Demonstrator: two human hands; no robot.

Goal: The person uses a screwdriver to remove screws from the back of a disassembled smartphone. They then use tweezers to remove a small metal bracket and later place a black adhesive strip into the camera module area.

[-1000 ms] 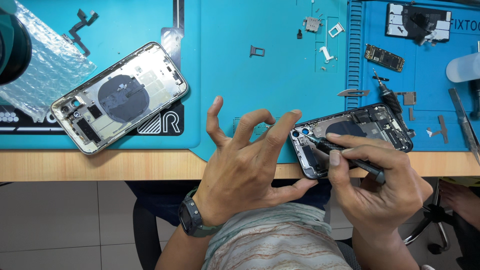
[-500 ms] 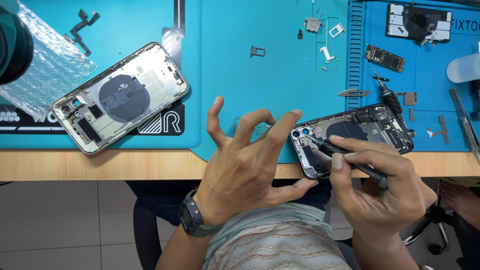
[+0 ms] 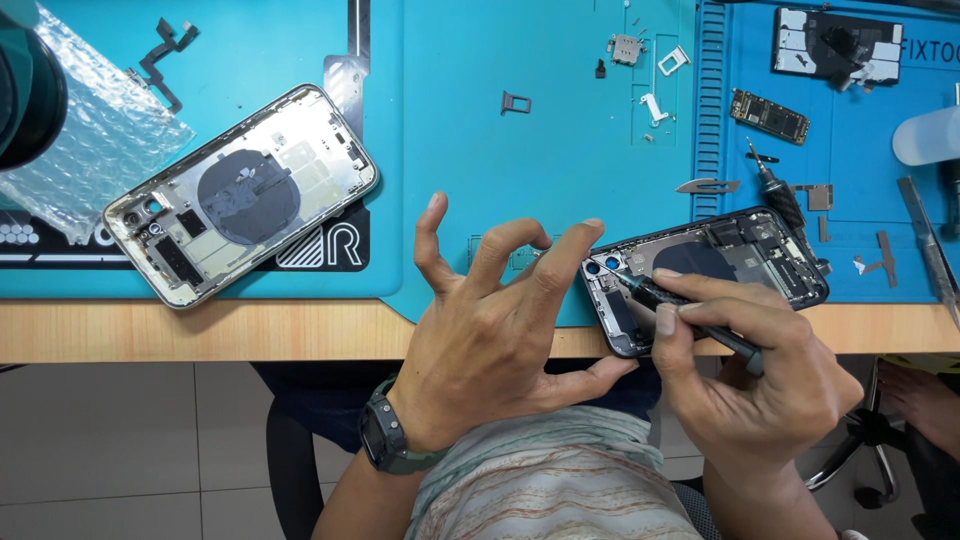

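Note:
An opened dark phone housing (image 3: 740,258) lies at the mat's near edge on the right, camera holes toward the left. My right hand (image 3: 750,375) grips a thin black screwdriver (image 3: 690,308) whose tip rests inside the housing near the camera end. My left hand (image 3: 495,330) is spread, fingertips and thumb pinching the housing's left end to steady it. A watch sits on that wrist.
A second opened silver phone housing (image 3: 240,195) lies on the left of the blue mat (image 3: 500,160). Bubble wrap (image 3: 90,140), a flex cable (image 3: 160,55), a SIM tray (image 3: 515,102), small parts, a logic board (image 3: 768,116) and tools lie about. The wooden desk edge (image 3: 200,330) runs below.
My right hand has shifted the screwdriver slightly, its tip staying near the camera end. The left hand keeps its hold on the housing.

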